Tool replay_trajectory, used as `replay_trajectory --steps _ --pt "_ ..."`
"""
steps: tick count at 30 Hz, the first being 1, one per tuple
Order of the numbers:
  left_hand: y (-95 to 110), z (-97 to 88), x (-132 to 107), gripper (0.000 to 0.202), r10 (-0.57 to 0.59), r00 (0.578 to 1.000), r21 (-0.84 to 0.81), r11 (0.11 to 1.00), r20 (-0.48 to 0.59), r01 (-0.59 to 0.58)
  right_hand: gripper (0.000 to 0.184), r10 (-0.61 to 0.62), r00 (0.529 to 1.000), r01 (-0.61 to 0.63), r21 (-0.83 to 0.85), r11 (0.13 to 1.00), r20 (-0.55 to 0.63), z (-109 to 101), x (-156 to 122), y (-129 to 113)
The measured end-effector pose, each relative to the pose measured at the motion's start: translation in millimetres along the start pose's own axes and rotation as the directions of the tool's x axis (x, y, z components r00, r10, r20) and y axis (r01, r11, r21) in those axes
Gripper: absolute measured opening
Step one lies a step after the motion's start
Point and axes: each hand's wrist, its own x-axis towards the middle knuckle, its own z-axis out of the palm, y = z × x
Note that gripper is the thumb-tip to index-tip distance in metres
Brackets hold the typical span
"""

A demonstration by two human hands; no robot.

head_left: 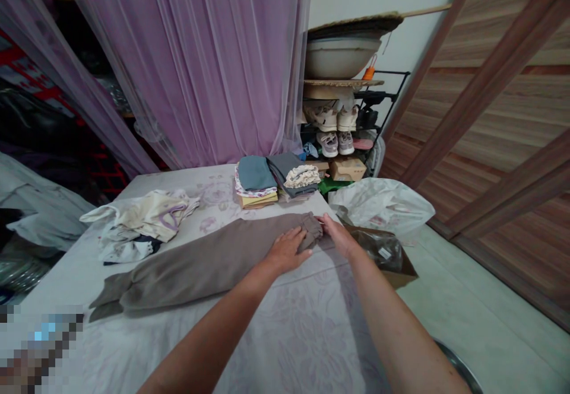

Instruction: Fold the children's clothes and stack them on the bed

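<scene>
Well, at the left of the floral bedsheet (209,346) lies a loose heap of pale clothes (142,222), well apart from the person's hands. Nearer, taupe trousers (200,266) stretch flat across the bed, their legs together, with the hems at the left and the gathered waistband at the right. The left hand (287,250) is open, palm down with the fingers spread, pressing on the fabric just short of that waistband and gripping nothing. The right hand (338,235) reaches beside it, its fingertips (324,220) touching the gathered end; I can't tell whether they have actually closed on the cloth. Beyond the hands, at the far edge of the bed, sits a folded stack of clothes (256,180). To the right, a white plastic bag (383,204) rests on a cardboard box (401,269) near the right hand.
</scene>
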Motion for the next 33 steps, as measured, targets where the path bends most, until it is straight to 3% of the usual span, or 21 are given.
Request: replay_trajectory --steps 4,7,10,14,18,21,23,24,26,29,33 --pt "1.2 10.7 -0.7 0.071 -0.022 0.999 0.086 0.996 0.029 0.020 0.038 -0.068 0.996 0.045 -0.347 0.937 -0.056 8.7 4.2 -5.8" --pt "-1.5 2.4 -1.9 0.060 -0.031 0.999 0.054 0.998 0.031 0.029 0.031 -0.112 0.985 0.002 -0.644 0.765 -0.129 18.9 6.2 -11.2" --pt "-15.9 -11.5 -12.8 0.057 -0.009 0.997 0.097 0.995 -0.070 0.016 0.032 -0.226 0.961 0.013 -0.794 0.608 -0.157 27.7 2.4 -10.0" --pt "-46.8 -17.4 -39.1 0.063 -0.042 0.985 0.310 0.946 -0.167 0.093 0.035 -0.280 0.948 0.023 -0.839 0.543 -0.155 30.4 -6.2 0.8" --pt "-64.5 -9.0 -53.1 0.072 -0.125 0.978 0.343 0.923 -0.169 0.177 0.041 -0.330 0.922 0.022 -0.824 0.566 -0.202 34.7 -12.4 -7.8" --pt "-64.3 -6.1 -52.2 0.072 -0.117 0.978 0.343 0.924 -0.171 0.170 0.043 -0.488 0.865 0.202 -0.808 0.553 -0.118 58.7 -17.3 -30.8" --pt "-62.2 -6.7 -50.2 0.067 -0.120 0.979 0.341 0.924 -0.163 0.170 0.041 -0.538 0.840 0.384 -0.780 0.494 0.073 83.0 -20.0 -42.1" --pt "-61.7 -7.3 -49.5 0.063 -0.124 0.980 0.338 0.925 -0.158 0.172 0.040 -0.522 0.832 0.459 -0.763 0.455 0.189 94.6 -20.7 -44.0" --pt "-62.9 -8.9 -49.5 0.055 -0.132 0.979 0.330 0.927 -0.157 0.178 0.041 -0.415 0.851 0.489 -0.776 0.399 0.323 111.8 -20.4 -39.7" --pt "-72.8 -13.6 -54.2 0.053 -0.146 0.970 0.353 0.912 -0.195 0.208 0.047 -0.245 0.915 0.389 -0.862 0.325 0.321 118.0 -17.6 -21.8" --pt "-100.4 -29.0 -69.8 0.054 -0.201 0.944 0.422 0.856 -0.260 0.299 0.054 -0.172 0.939 0.334 -0.907 0.256 0.297 110.7 -14.3 -7.3"
